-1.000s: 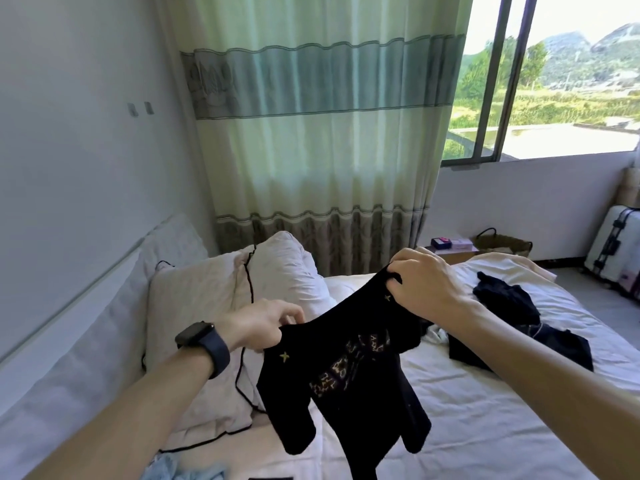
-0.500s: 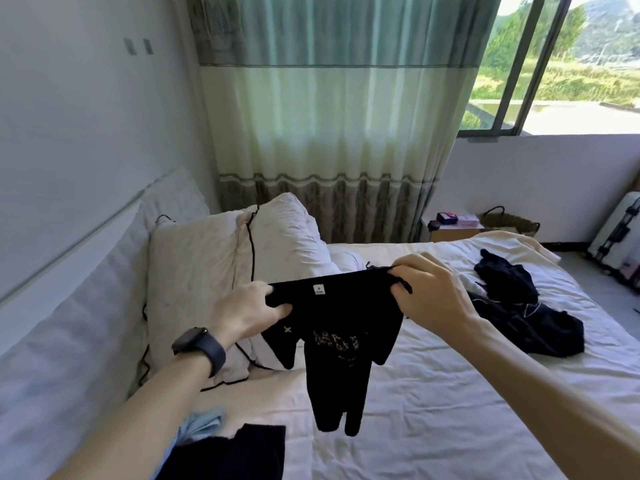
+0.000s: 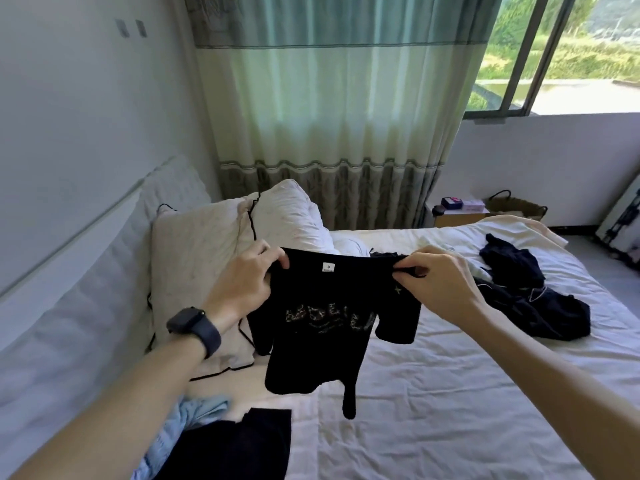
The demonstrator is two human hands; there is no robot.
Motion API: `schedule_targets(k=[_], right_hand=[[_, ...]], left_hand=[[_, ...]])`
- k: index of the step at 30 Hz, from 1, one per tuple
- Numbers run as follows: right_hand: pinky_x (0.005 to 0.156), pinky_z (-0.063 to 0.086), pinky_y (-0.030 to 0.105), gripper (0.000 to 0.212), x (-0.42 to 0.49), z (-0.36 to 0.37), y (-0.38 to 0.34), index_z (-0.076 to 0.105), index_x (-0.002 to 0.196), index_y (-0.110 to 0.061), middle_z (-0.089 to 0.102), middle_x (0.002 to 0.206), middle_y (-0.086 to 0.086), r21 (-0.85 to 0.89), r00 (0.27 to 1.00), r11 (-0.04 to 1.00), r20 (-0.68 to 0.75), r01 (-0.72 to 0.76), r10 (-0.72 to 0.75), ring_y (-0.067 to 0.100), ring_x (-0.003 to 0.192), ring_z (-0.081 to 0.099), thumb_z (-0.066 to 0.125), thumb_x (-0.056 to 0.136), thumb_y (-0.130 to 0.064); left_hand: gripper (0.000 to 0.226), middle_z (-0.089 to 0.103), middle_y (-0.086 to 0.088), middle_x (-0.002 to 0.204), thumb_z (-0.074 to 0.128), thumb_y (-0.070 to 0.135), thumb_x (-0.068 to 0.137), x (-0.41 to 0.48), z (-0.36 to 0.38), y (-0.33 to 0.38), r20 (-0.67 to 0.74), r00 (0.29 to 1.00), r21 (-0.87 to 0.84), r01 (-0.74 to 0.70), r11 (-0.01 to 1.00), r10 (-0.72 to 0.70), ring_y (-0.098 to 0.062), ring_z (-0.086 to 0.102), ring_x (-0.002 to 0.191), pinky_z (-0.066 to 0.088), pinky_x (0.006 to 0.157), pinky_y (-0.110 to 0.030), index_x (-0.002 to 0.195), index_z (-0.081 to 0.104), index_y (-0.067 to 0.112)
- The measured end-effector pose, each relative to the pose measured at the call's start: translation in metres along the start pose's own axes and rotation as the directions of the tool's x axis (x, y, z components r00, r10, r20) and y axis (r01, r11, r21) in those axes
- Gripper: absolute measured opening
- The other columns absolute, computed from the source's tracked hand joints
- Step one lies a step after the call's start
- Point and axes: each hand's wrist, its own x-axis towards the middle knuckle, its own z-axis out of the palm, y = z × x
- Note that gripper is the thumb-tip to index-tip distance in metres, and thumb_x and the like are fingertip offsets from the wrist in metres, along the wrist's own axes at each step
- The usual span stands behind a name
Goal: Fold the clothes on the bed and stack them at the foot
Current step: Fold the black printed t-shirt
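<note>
T-shirt (image 3: 318, 334), black and short-sleeved, with a pale print across the chest and a white label (image 3: 327, 267) at the collar. Held up in the air at the centre of the head view, above the bed (image 3: 450, 393), front towards the camera. Hanging by its two shoulders, one sleeve and the lower end dangling over the white sheet.

Left hand (image 3: 242, 289) at 9 o'clock of the collar, fingers (image 3: 277, 259) curled and pinching the shoulder edge of the T-shirt. Dark watch (image 3: 194, 327) on that wrist. Right hand (image 3: 436, 282) at 3 o'clock of the collar, fingers clenched on the other shoulder, cloth bunched under the thumb.

Heap of dark clothes (image 3: 530, 299) at 3 o'clock of the T-shirt, crumpled on the bed and apart from the held garment. Light blue garment (image 3: 187, 417) at 7 o'clock, near the lower edge of the view, with a black garment (image 3: 235, 445) lying just beside it and partly over it.

Two white pillows (image 3: 194, 258) with black piping at 10 o'clock, leaning against the padded headboard (image 3: 69, 306). Green striped curtain (image 3: 332, 98) at 12 o'clock, window (image 3: 568, 57) at 1 o'clock. Small stand (image 3: 460, 216) with boxes on it at 2 o'clock beyond the bed, woven basket (image 3: 516, 206) just beside it. Suitcase (image 3: 623, 223) at the right edge of the view, partly cut off.
</note>
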Motion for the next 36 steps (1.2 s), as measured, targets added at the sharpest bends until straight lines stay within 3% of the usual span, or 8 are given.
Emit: schedule_targets(k=[6, 9, 12, 17, 21, 26, 30, 36], right_hand=[[0.072, 0.040, 0.006, 0.029, -0.011, 0.003, 0.001, 0.069, 0.098, -0.030, 0.061, 0.080, -0.007, 0.061, 0.984, 0.994, -0.154, 0.095, -0.085, 0.008, 0.078, 0.057, 0.082, 0.080, -0.011], [0.072, 0.037, 0.013, 0.043, -0.015, 0.007, 0.011, 0.058, 0.123, -0.024, 0.059, 0.084, -0.005, 0.026, 0.998, 0.998, 0.036, -0.050, 0.049, 0.008, 0.081, 0.056, 0.078, 0.086, -0.012], [0.079, 0.038, 0.025, 0.026, -0.025, 0.016, 0.019, 0.073, 0.117, -0.016, 0.057, 0.093, -0.003, -0.092, 0.981, 0.993, 0.172, -0.073, 0.088, 0.022, 0.092, 0.060, 0.074, 0.091, -0.015], [0.079, 0.048, 0.039, 0.022, -0.045, 0.021, 0.020, 0.063, 0.082, -0.033, 0.059, 0.089, -0.005, -0.183, 0.934, 0.972, 0.296, -0.151, 0.200, 0.022, 0.088, 0.061, 0.057, 0.103, -0.035], [0.065, 0.053, 0.044, 0.018, -0.065, 0.022, 0.024, 0.059, 0.094, -0.020, 0.065, 0.084, 0.003, -0.111, 0.897, 0.949, 0.309, -0.295, 0.315, 0.016, 0.054, 0.070, 0.050, 0.106, -0.031], [0.067, 0.049, 0.025, 0.011, -0.099, 0.027, 0.023, 0.067, 0.096, -0.023, 0.067, 0.080, -0.007, 0.055, 0.974, 0.974, 0.080, -0.219, 0.214, 0.011, 0.070, 0.069, 0.063, 0.099, -0.013], [0.081, 0.043, 0.030, 0.021, -0.142, 0.035, 0.040, 0.072, 0.117, -0.010, 0.066, 0.104, 0.006, -0.190, 0.932, 0.967, 0.288, -0.169, 0.220, 0.028, 0.096, 0.063, 0.068, 0.096, -0.013], [0.076, 0.049, 0.031, 0.021, -0.186, 0.032, 0.048, 0.075, 0.105, -0.010, 0.065, 0.097, 0.001, -0.110, 0.966, 0.969, 0.115, -0.221, 0.233, 0.023, 0.085, 0.064, 0.070, 0.089, 0.002]], left_hand=[[0.058, 0.048, 0.004, 0.076, 0.054, -0.005, 0.073, 0.005, -0.018, -0.007, -0.125, 0.992, -0.039, -0.031, 0.999, 0.026, -0.010, 0.050, 0.065, 0.039, 0.054, -0.021, 0.121, 0.051, 0.027], [0.039, 0.059, 0.004, 0.076, 0.066, -0.004, 0.079, 0.000, -0.010, -0.014, 0.190, 0.959, 0.030, 0.211, 0.977, -0.213, -0.015, 0.061, 0.072, 0.037, 0.059, -0.025, 0.102, 0.065, 0.027], [0.015, 0.067, 0.007, 0.074, 0.084, 0.022, 0.080, -0.015, 0.008, -0.017, 0.492, 0.801, -0.069, 0.428, 0.901, -0.342, -0.015, 0.065, 0.076, 0.042, 0.061, -0.016, 0.079, 0.071, 0.026], [0.025, 0.071, 0.011, 0.073, 0.088, 0.044, 0.073, -0.040, 0.017, -0.023, 0.738, 0.618, -0.130, 0.526, 0.840, -0.272, -0.003, 0.063, 0.069, 0.044, 0.068, -0.021, 0.080, 0.079, 0.021], [0.040, 0.070, 0.004, 0.082, 0.086, 0.041, 0.077, -0.064, 0.020, -0.031, 0.815, 0.534, -0.221, 0.645, 0.732, -0.224, -0.009, 0.065, 0.079, 0.047, 0.076, -0.023, 0.094, 0.071, 0.008], [0.042, 0.061, 0.004, 0.070, 0.085, 0.039, 0.077, -0.091, 0.027, -0.041, 0.735, 0.631, -0.239, 0.585, 0.775, -0.249, -0.012, 0.056, 0.068, 0.039, 0.067, -0.031, 0.077, 0.052, 0.014], [0.026, 0.063, 0.007, 0.064, 0.081, 0.042, 0.081, -0.119, 0.041, -0.041, 0.545, 0.754, -0.061, 0.470, 0.880, -0.366, -0.010, 0.059, 0.062, 0.041, 0.055, -0.023, 0.078, 0.060, 0.027], [0.014, 0.068, 0.013, 0.077, 0.079, 0.044, 0.082, -0.143, 0.033, -0.036, 0.404, 0.874, -0.068, 0.325, 0.943, -0.272, 0.000, 0.061, 0.075, 0.045, 0.065, -0.021, 0.077, 0.072, 0.033]])
